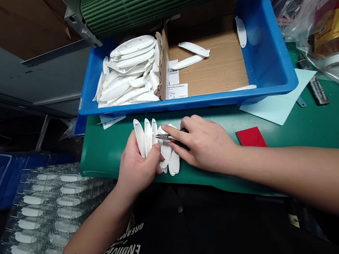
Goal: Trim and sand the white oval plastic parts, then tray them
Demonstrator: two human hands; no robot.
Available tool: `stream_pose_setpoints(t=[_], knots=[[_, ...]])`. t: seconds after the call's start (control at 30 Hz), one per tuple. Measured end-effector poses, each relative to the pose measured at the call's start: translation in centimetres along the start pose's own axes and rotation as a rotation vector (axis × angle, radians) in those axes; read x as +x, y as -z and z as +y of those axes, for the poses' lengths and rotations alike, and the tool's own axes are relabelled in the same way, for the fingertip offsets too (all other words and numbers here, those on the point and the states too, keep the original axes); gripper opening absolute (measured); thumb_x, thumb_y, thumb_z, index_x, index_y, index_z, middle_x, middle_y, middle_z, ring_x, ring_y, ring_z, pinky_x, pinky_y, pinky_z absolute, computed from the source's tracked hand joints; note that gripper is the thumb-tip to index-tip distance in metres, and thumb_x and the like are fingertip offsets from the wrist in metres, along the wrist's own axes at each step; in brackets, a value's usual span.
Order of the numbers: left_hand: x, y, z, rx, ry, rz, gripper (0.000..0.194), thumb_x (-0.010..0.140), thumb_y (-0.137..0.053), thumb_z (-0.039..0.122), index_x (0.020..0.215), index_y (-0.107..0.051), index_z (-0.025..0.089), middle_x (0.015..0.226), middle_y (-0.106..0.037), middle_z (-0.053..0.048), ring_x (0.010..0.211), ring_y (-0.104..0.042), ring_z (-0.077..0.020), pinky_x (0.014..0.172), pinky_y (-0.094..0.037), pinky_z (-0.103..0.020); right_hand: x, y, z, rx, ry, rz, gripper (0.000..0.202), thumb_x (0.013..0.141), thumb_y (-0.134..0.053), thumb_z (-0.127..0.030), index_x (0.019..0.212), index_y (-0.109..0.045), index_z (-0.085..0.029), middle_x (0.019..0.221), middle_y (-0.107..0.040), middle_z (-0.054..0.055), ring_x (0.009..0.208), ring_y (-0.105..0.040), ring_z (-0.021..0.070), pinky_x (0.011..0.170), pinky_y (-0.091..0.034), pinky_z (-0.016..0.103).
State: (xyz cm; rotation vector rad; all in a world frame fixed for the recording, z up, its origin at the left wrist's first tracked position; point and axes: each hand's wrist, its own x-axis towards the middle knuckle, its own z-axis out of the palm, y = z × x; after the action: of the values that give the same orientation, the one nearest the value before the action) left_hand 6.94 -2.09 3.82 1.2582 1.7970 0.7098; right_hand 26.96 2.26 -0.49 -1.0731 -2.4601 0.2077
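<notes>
Fanned out in my left hand (139, 160) are several long oval white plastic parts (139, 134), gripped between thumb and fingers over the green mat. My right hand (208, 144) is closed around a pair of small nippers (180, 142) with dark and orange handles. The nippers' metal jaws point left and reach the edge of one held part. More white parts (174, 163) lie overlapping on the mat just beneath the nippers, close to my left fingertips. Some of the right fingers hide part of the handles.
A blue bin (189, 105) stands behind my hands, split by a cardboard divider (163, 62); white parts are heaped on its left, a few lie on its right. A red square (251, 136) and pale blue sheet (275, 107) are at right. Clear trays (50, 211) stand lower left.
</notes>
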Motion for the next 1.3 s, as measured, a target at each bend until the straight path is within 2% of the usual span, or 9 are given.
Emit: stream_pose_setpoints(t=[0.37, 0.57, 0.63, 0.83, 0.93, 1.0, 1.1, 1.2, 1.3], knots=[[-0.1, -0.8, -0.6, -0.034, -0.050, 0.019, 0.016, 0.096, -0.061, 0.032, 0.105, -0.050, 0.026, 0.065, -0.068, 0.005, 0.041, -0.062, -0.0179, 0.043, -0.053, -0.030, -0.2, -0.7, 0.0, -0.062, 0.054, -0.008, 0.049, 0.115, -0.037, -0.045, 0.145, -0.066, -0.020, 0.094, -0.063, 0.009, 0.083, -0.052, 0.0214, 0.062, -0.025, 0.033], [1.1, -0.4, -0.3, 0.034, 0.050, 0.087, 0.015, 0.094, -0.060, 0.037, 0.103, -0.059, 0.025, 0.059, -0.065, 0.004, 0.042, -0.060, -0.0190, 0.040, -0.049, -0.029, -0.1, -0.7, 0.7, 0.034, 0.007, 0.056, 0.048, 0.113, -0.042, -0.046, 0.147, -0.066, -0.022, 0.092, -0.064, 0.006, 0.078, -0.054, 0.0183, 0.061, -0.025, 0.033], [1.4, -0.2, -0.5, 0.066, 0.060, 0.050, 0.020, 0.094, -0.060, 0.039, 0.108, -0.062, 0.025, 0.062, -0.066, 0.003, 0.044, -0.061, -0.0197, 0.041, -0.049, -0.030, -0.1, -0.6, 1.0, 0.059, -0.014, 0.073, 0.047, 0.112, -0.046, -0.046, 0.148, -0.065, -0.023, 0.094, -0.064, 0.006, 0.080, -0.056, 0.0181, 0.061, -0.026, 0.033], [1.8, 0.9, -1.3, 0.228, -0.027, -0.036, 0.023, 0.099, -0.058, 0.041, 0.114, -0.068, 0.026, 0.089, -0.076, -0.001, 0.079, -0.073, -0.0245, 0.068, -0.054, -0.034, 0.0, -0.5, 1.3, 0.128, -0.076, 0.030, 0.045, 0.109, -0.054, -0.044, 0.148, -0.066, -0.024, 0.096, -0.065, 0.005, 0.084, -0.059, 0.0181, 0.064, -0.030, 0.032], [2.0, 1.2, -1.2, 0.220, -0.052, -0.053, 0.028, 0.097, -0.064, 0.044, 0.120, -0.070, 0.029, 0.111, -0.077, -0.002, 0.102, -0.073, -0.0276, 0.082, -0.055, -0.037, 0.0, -0.5, 1.3, 0.146, -0.091, 0.011, 0.045, 0.108, -0.055, -0.044, 0.148, -0.066, -0.025, 0.095, -0.065, 0.005, 0.084, -0.060, 0.0184, 0.065, -0.030, 0.032], [2.2, 1.3, -1.1, 0.207, -0.040, -0.052, 0.035, 0.094, -0.070, 0.049, 0.123, -0.069, 0.030, 0.118, -0.077, -0.002, 0.108, -0.072, -0.0291, 0.084, -0.054, -0.038, 0.0, -0.5, 1.3, 0.158, -0.101, 0.000, 0.045, 0.108, -0.056, -0.044, 0.148, -0.066, -0.025, 0.095, -0.065, 0.005, 0.084, -0.060, 0.0184, 0.065, -0.031, 0.031], [2.5, 1.1, -1.3, 0.228, -0.037, -0.040, 0.041, 0.089, -0.075, 0.056, 0.120, -0.066, 0.030, 0.113, -0.076, -0.002, 0.101, -0.072, -0.0290, 0.078, -0.054, -0.037, 0.0, -0.4, 1.3, 0.179, -0.121, -0.002, 0.046, 0.108, -0.056, -0.045, 0.148, -0.066, -0.026, 0.096, -0.065, 0.005, 0.083, -0.059, 0.0179, 0.065, -0.031, 0.031], [2.6, 0.9, -1.4, 0.277, -0.051, -0.018, 0.038, 0.090, -0.071, 0.061, 0.103, -0.062, 0.027, 0.094, -0.074, 0.000, 0.084, -0.070, -0.0259, 0.067, -0.049, -0.034, 0.0, -0.5, 1.4, 0.198, -0.138, -0.001, 0.046, 0.107, -0.058, -0.046, 0.148, -0.067, -0.026, 0.096, -0.065, 0.005, 0.082, -0.058, 0.0175, 0.065, -0.030, 0.030], [2.4, 1.0, -1.5, 0.312, -0.062, 0.042, 0.026, 0.095, -0.066, 0.050, 0.093, -0.058, 0.026, 0.083, -0.068, 0.002, 0.073, -0.064, -0.0220, 0.062, -0.045, -0.032, 0.0, -0.5, 1.4, 0.203, -0.143, -0.006, 0.045, 0.106, -0.060, -0.045, 0.147, -0.067, -0.026, 0.096, -0.065, 0.005, 0.082, -0.058, 0.0175, 0.065, -0.030, 0.030]])
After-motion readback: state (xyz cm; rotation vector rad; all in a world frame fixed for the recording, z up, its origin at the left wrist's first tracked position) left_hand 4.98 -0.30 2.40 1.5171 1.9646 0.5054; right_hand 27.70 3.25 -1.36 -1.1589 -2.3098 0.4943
